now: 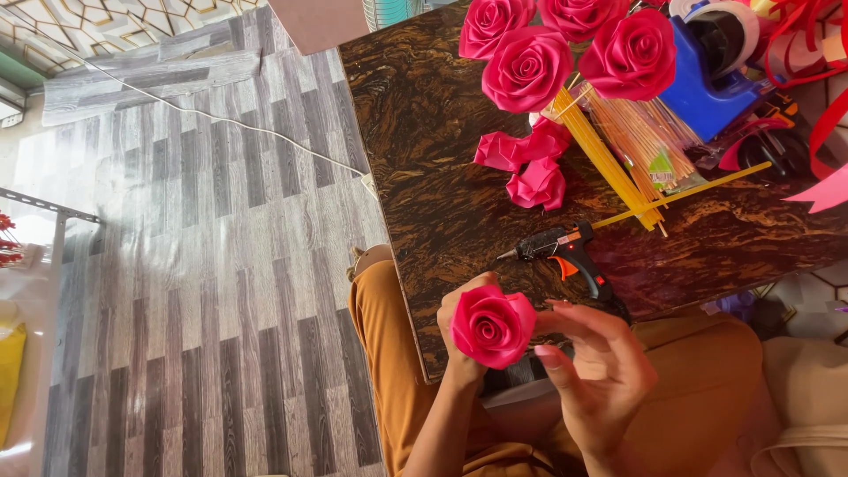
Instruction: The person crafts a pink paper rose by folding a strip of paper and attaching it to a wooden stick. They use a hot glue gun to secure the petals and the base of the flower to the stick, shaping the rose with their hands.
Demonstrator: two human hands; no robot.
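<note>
Only the head view to go on here, so it's all from above looking down at the lap and the table edge.

The person's left hand (pixel 461 329) was wrapped around the back of a deep pink folded-ribbon rose (pixel 492 326), fingers closed on it from behind so the bloom faced up toward the camera. The right hand (pixel 601 367) sat just to the right of it, fingers spread and loose, fingertips (pixel 558 306) touching or nearly touching the rose's right edge; it wasn't clamped on anything. So the rose lay between the two hands, gripped by the left and only brushed by the right, held just off the near edge of the dark brown marble-patterned table (pixel 424 141), above the person's mustard-coloured trousers (pixel 389 353).

The closest tool was the black hot glue gun with an orange trigger (pixel 565 252), lying on the table just above the hands, nozzle pointing left and handle toward the right hand, which was clearly the nearer one to it.

Further up were two loose pink ribbon buds (pixel 528 163), a bundle of thin yellow sticks (pixel 618 150) running diagonally, a cluster of finished pink roses (pixel 565 44) and a blue tape dispenser (pixel 707 79). A white cable (pixel 221 124) crossed the grey plank floor (pixel 177 309).
</note>
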